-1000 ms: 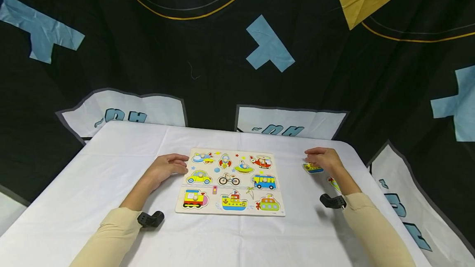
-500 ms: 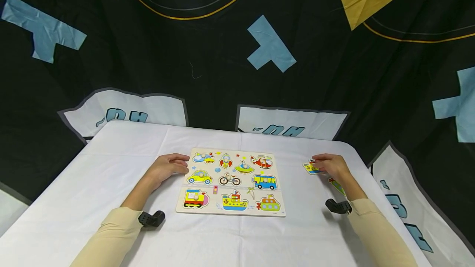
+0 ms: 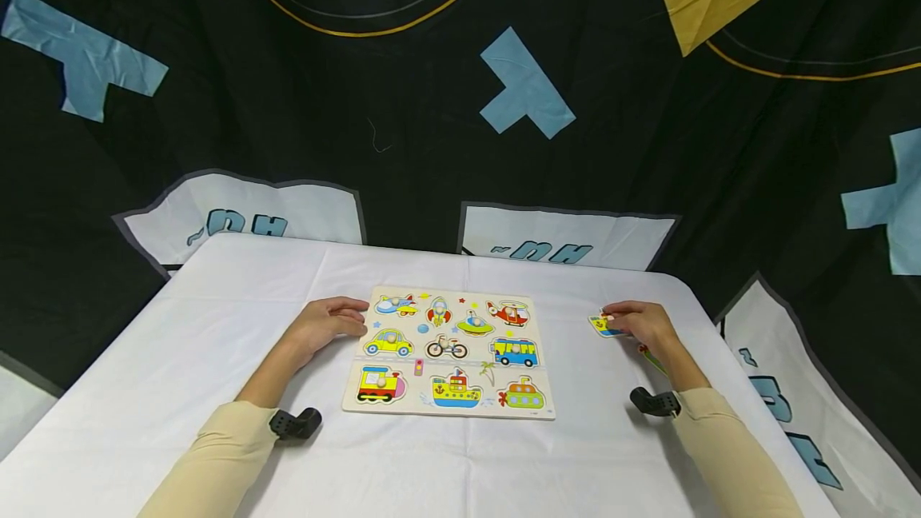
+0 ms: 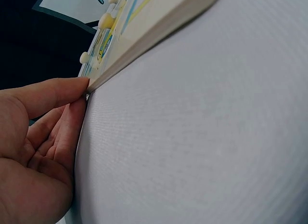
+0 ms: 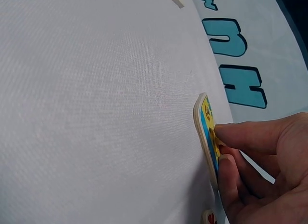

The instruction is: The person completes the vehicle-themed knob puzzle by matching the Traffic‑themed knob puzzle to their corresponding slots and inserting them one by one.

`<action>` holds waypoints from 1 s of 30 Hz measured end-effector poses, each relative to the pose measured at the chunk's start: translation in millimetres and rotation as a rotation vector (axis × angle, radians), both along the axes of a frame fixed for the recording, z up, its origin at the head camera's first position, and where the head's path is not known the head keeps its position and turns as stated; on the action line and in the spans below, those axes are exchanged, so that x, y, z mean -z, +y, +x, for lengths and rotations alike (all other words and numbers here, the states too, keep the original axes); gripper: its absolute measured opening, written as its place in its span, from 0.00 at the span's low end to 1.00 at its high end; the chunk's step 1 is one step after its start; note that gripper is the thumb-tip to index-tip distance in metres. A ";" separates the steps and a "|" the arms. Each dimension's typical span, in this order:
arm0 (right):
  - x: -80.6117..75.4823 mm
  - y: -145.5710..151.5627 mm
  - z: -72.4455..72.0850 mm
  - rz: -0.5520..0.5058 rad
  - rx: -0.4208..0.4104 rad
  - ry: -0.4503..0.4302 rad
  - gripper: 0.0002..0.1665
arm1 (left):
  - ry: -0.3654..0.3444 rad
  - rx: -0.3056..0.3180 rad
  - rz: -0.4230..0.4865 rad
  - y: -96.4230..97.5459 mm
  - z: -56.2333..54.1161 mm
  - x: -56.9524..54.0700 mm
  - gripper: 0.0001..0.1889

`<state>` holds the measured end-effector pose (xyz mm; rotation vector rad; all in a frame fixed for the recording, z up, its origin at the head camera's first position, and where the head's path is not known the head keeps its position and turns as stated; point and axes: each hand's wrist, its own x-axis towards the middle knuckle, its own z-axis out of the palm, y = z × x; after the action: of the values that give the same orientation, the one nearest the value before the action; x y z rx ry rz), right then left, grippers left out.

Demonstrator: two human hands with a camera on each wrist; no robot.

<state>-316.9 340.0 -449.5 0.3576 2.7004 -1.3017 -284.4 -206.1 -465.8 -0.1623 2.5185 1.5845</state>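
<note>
A wooden puzzle board [image 3: 478, 362] with pictures of vehicles lies flat on the white table. Beside its left edge rests my left hand [image 3: 325, 329], its fingertips touching the edge, as the left wrist view also shows near the corner [image 4: 94, 83]. My right hand [image 3: 643, 324] is to the right of the board. Between thumb and finger it pinches a yellow and blue ship puzzle piece [image 5: 208, 130], partly hidden by the fingers; whether the piece is clear of the cloth I cannot tell. Under the right wrist lies a green puzzle piece [image 3: 651, 358], mostly covered by the hand.
White cloth covers the table [image 3: 460, 470]. Small knobs [image 4: 84, 57] stand up from several pictures on the board. Behind the table hangs a black curtain [image 3: 403, 166] with blue and yellow patches. A wrist camera [image 3: 655, 402] sits on each arm.
My right hand has drawn slightly right and toward me, closing its fingertips on the ship piece. The left hand stays at the board's edge.
</note>
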 end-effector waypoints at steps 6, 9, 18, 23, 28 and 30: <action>0.3 -0.4 1.5 0.015 0.022 -0.008 0.22 | -0.002 0.000 -0.004 0.6 1.4 -1.2 0.27; 0.2 -0.8 1.9 0.034 0.024 -0.014 0.22 | -0.004 0.004 -0.003 0.8 2.2 -1.7 0.27; 0.5 -0.9 2.1 0.031 0.045 -0.018 0.21 | -0.001 0.001 -0.005 1.8 2.5 -1.9 0.27; 0.9 -0.5 2.5 0.031 0.053 -0.019 0.21 | -0.008 0.000 -0.006 2.4 1.0 -0.6 0.26; -0.2 0.2 1.8 0.023 0.054 -0.031 0.21 | -0.007 -0.001 -0.001 1.9 0.2 -0.9 0.26; -1.6 1.5 1.6 0.027 0.050 -0.042 0.22 | -0.007 0.000 0.000 1.8 0.3 -1.4 0.26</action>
<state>-315.3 341.5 -447.9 0.4523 2.6929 -1.2571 -284.2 -204.3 -464.3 -0.1673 2.5134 1.5804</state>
